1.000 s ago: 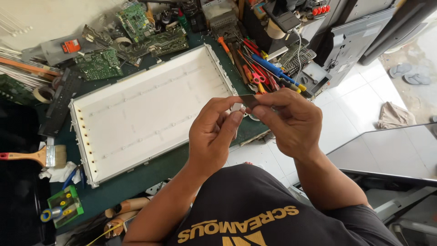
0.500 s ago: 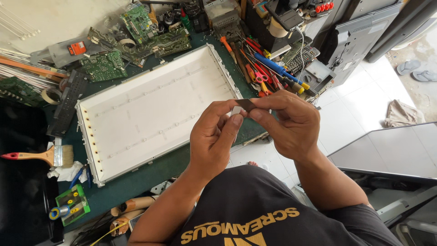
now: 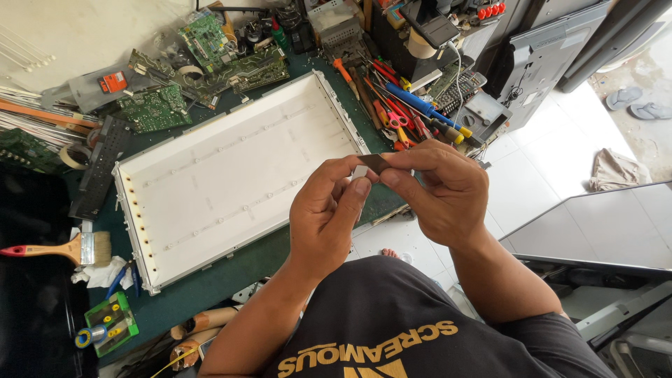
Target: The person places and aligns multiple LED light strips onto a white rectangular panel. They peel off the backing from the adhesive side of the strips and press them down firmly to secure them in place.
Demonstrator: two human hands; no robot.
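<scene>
A small dark strip [image 3: 374,162] is being pinched firmly between left hand [image 3: 329,217] and right hand [image 3: 441,192], and is best being kept steady above the white panel tray [image 3: 231,175].

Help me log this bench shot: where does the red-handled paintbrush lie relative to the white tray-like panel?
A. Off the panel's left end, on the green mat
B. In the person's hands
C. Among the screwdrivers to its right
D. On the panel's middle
A: the paintbrush rests on the green mat left of the white panel, apart from both hands, which hold a small strip.
</scene>
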